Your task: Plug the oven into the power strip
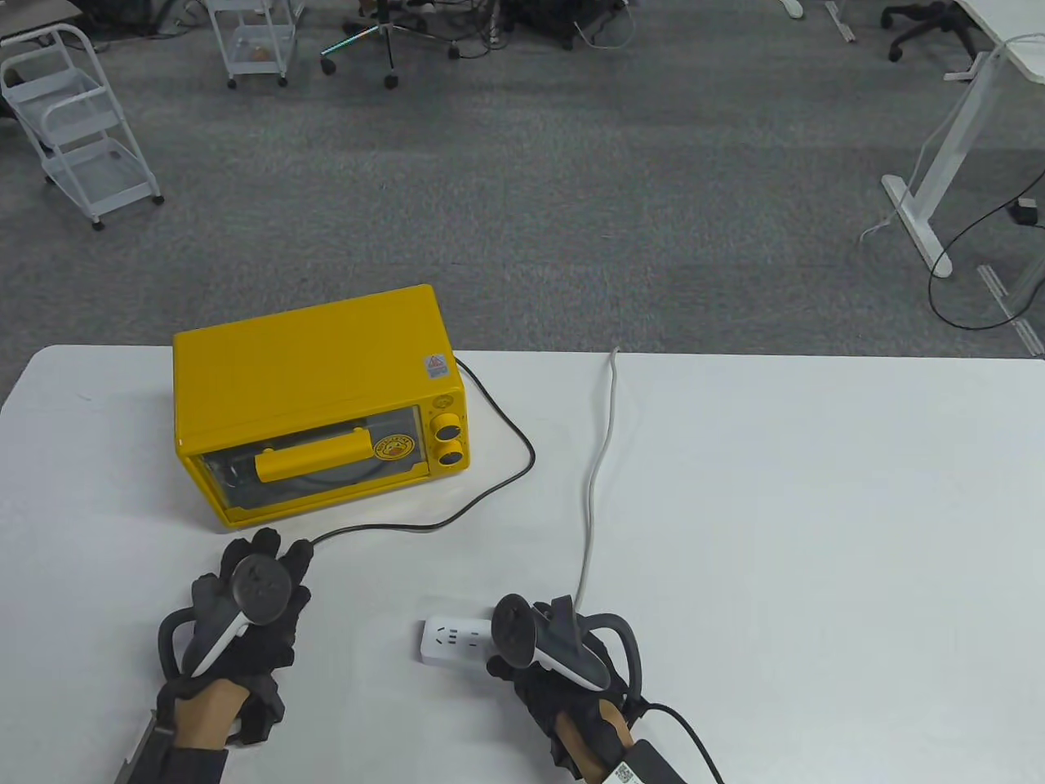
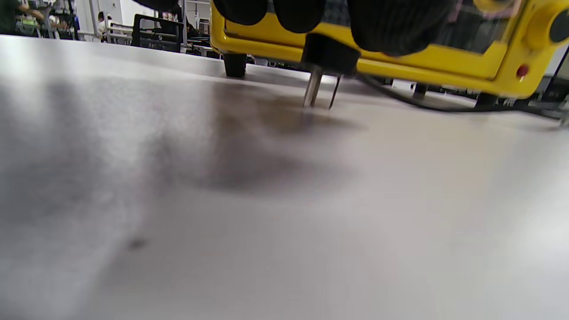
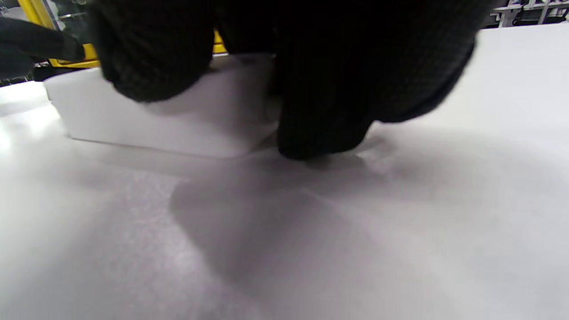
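A yellow toaster oven (image 1: 318, 400) stands on the white table (image 1: 816, 531) at the left; its black cord (image 1: 498, 425) curves round to the front. My left hand (image 1: 253, 604) holds the cord's black plug (image 2: 330, 54) just in front of the oven (image 2: 471, 66), prongs (image 2: 313, 86) pointing down just above the table. My right hand (image 1: 555, 653) grips the right end of the white power strip (image 1: 453, 641); the strip also shows in the right wrist view (image 3: 178, 120) under my gloved fingers (image 3: 320, 89). The strip's sockets face up, left of that hand.
The strip's grey cable (image 1: 600, 457) runs from my right hand to the table's far edge. Beyond the table are grey carpet, white carts (image 1: 82, 122), office chairs and a white desk leg (image 1: 922, 196).
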A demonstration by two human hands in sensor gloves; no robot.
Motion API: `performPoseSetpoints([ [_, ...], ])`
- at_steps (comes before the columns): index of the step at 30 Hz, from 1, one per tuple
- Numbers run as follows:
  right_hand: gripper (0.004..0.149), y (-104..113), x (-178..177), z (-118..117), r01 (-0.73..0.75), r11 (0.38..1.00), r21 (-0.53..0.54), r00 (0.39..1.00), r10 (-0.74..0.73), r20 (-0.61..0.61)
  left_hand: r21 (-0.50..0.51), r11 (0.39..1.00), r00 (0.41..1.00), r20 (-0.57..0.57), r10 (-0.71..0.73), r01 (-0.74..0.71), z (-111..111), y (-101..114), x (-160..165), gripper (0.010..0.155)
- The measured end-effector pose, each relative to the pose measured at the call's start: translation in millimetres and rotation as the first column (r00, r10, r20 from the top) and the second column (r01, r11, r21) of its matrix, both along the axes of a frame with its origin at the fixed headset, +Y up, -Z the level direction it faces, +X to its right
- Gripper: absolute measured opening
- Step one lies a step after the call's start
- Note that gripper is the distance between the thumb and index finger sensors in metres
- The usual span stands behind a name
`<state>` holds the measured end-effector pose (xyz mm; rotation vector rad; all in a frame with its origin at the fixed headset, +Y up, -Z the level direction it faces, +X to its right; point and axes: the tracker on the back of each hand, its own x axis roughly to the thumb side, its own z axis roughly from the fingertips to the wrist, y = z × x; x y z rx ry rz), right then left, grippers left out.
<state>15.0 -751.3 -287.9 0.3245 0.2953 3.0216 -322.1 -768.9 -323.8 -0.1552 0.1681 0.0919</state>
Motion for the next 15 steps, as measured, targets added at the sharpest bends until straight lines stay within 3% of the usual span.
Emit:
performPoseSetpoints([
  [4, 0.071, 0, 0, 0, 0.001, 1.000, -0.004, 1.000, -0.001, 0.000, -0.052, 0.998, 0.999, 0.013, -0.033, 0.034, -8, -8, 5, 0.061],
  [15, 0.071, -1, 0, 0, 0.006, 1.000, -0.007, 1.000, -0.006, 0.001, 0.047, 0.999, 0.999, 0.041, 0.004, -0.005, -13, -1, 10, 0.052],
])
